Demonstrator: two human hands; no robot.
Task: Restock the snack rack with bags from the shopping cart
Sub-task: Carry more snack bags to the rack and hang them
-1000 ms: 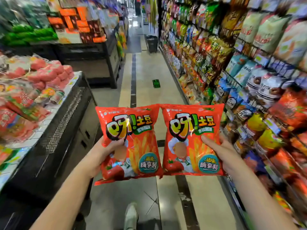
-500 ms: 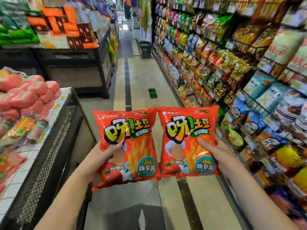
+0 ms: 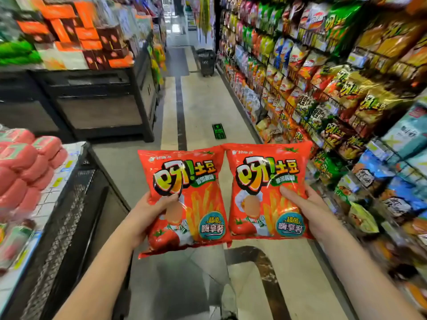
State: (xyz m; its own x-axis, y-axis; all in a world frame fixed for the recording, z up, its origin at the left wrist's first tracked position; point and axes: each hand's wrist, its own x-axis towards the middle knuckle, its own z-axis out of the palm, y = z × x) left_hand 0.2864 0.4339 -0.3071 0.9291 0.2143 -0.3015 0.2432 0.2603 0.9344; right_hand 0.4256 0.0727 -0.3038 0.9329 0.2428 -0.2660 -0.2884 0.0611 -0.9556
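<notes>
A supermarket aisle with a pale tiled floor (image 3: 208, 107) runs straight away from the camera, a dark stripe down its length. The snack rack (image 3: 323, 72) fills the whole right side, its wire shelves packed with bags in yellow, orange, green and blue from the floor up to the top edge of the view. On the left stands a black display counter (image 3: 69, 215) with a mesh front; pink wrapped packs (image 3: 20, 162) are piled along its top, close to the near edge. Beyond it, at the far left, a dark shelf unit (image 3: 104, 100) carries stacked orange and brown boxes (image 3: 76, 31).

Two identical red snack bags are held up side by side over the middle of the aisle, fronts to the camera, inner edges touching. The left bag (image 3: 198, 181) is gripped by the left hand (image 3: 147, 211) at its lower left side, thumb across the front. The right bag (image 3: 272, 172) is gripped by the right hand (image 3: 307, 209) at its right edge, thumb on the front and fingers behind. The right bag sits just beside the rack's lower shelves, not touching them.

A black basket (image 3: 206, 62) stands on the floor far down the aisle, against the foot of the rack. A small green sticker (image 3: 218, 131) lies flat on the floor between the basket and the bags.
</notes>
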